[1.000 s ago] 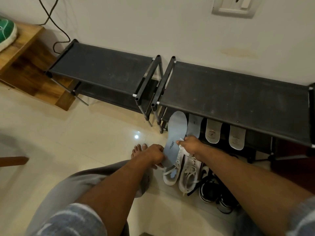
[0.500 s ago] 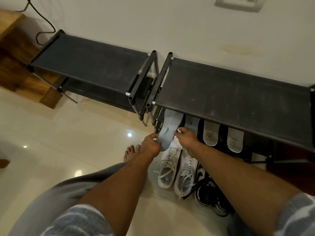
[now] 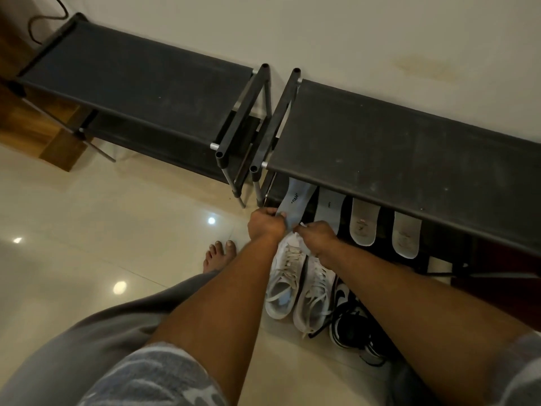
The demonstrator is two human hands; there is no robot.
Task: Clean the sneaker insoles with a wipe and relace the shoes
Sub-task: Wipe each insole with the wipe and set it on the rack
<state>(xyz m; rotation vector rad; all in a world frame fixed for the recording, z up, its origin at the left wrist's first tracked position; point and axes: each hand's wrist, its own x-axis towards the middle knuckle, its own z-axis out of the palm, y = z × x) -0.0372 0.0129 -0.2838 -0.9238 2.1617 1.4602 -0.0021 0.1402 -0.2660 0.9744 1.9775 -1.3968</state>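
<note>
My left hand (image 3: pixel 265 224) grips the heel end of a grey insole (image 3: pixel 296 198) whose toe end reaches under the right shoe rack's top shelf. My right hand (image 3: pixel 316 236) pinches a small white wipe (image 3: pixel 301 225) beside that heel end. Three more insoles lean on the lower shelf: a grey one (image 3: pixel 330 207) and two beige ones (image 3: pixel 363 224), (image 3: pixel 406 238). Below my hands two white sneakers (image 3: pixel 285 284), (image 3: pixel 317 297) with loose laces stand side by side on the floor.
A black-and-white sneaker (image 3: pixel 349 326) lies right of the white pair. Two black shoe racks (image 3: pixel 140 77), (image 3: pixel 409 148) stand against the wall. A wooden unit (image 3: pixel 58 142) is at the far left. My bare foot (image 3: pixel 218 254) rests on the glossy tiled floor (image 3: pixel 87 230).
Both hands have carried the grey insole away from me, and its toe end now lies under the right rack's top shelf. The view has tilted down and right.
</note>
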